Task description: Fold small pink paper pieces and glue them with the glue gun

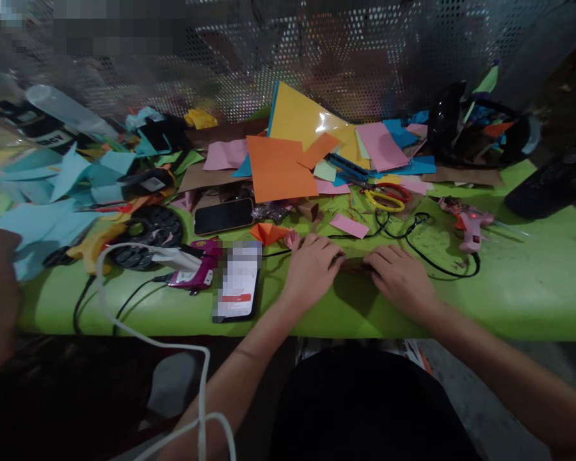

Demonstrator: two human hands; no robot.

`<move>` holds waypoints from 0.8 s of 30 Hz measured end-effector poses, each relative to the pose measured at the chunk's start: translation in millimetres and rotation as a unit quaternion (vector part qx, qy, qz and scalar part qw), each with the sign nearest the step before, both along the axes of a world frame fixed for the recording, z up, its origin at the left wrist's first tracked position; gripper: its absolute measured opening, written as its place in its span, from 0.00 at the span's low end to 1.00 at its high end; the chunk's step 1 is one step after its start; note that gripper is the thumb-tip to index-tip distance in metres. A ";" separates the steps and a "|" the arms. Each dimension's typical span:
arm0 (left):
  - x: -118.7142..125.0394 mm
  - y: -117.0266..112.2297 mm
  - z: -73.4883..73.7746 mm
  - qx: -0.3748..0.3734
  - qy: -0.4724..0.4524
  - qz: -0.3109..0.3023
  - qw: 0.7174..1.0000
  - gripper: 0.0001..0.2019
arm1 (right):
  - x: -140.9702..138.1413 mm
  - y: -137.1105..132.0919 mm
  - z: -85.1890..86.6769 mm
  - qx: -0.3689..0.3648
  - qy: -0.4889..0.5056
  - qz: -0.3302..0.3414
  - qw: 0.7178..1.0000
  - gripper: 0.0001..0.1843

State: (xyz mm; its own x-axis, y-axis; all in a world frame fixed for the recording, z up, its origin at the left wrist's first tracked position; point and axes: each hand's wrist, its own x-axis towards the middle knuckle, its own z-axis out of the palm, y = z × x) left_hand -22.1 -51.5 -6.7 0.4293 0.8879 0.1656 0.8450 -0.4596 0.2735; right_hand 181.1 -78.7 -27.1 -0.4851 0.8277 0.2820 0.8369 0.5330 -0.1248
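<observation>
Near the front of the green table, my left hand and my right hand face each other with curled fingers. Between them runs a thin brown strip, one end at each hand's fingertips; its material is hard to make out. Just behind my left hand lie folded orange paper and a small pink paper piece. A pink paper rectangle rests beyond the strip. Right of my right hand, a pink glue gun shows a red light.
A lit phone and a purple power strip with a white cable lie to the left, beside a yellow glue gun. Scissors, a dark phone and coloured paper fill the back. A dark bottle lies right.
</observation>
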 end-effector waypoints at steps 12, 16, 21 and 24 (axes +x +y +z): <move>-35.2 10.2 19.1 0.044 0.004 0.131 0.990 0.10 | 11.7 -4.8 -7.6 -0.002 0.051 0.060 0.997 0.05; -56.8 3.3 25.2 0.041 0.055 0.162 0.985 0.08 | 11.4 -5.3 -9.2 0.003 0.055 0.075 0.996 0.07; -61.9 -0.3 12.7 0.024 0.113 0.145 0.983 0.17 | 11.6 -5.6 -10.5 0.011 0.054 0.086 0.995 0.15; -59.6 2.6 4.2 0.046 0.104 0.149 0.982 0.16 | 11.9 -5.8 -11.2 0.018 0.057 0.087 0.994 0.16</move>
State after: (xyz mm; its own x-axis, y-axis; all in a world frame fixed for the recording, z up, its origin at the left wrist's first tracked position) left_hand -81.7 -48.9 -2.5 0.1861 0.9644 0.1877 0.9789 -0.1984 0.0485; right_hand 193.0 -84.5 -38.3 -0.5828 0.7225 0.3719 0.7133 0.6741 -0.1919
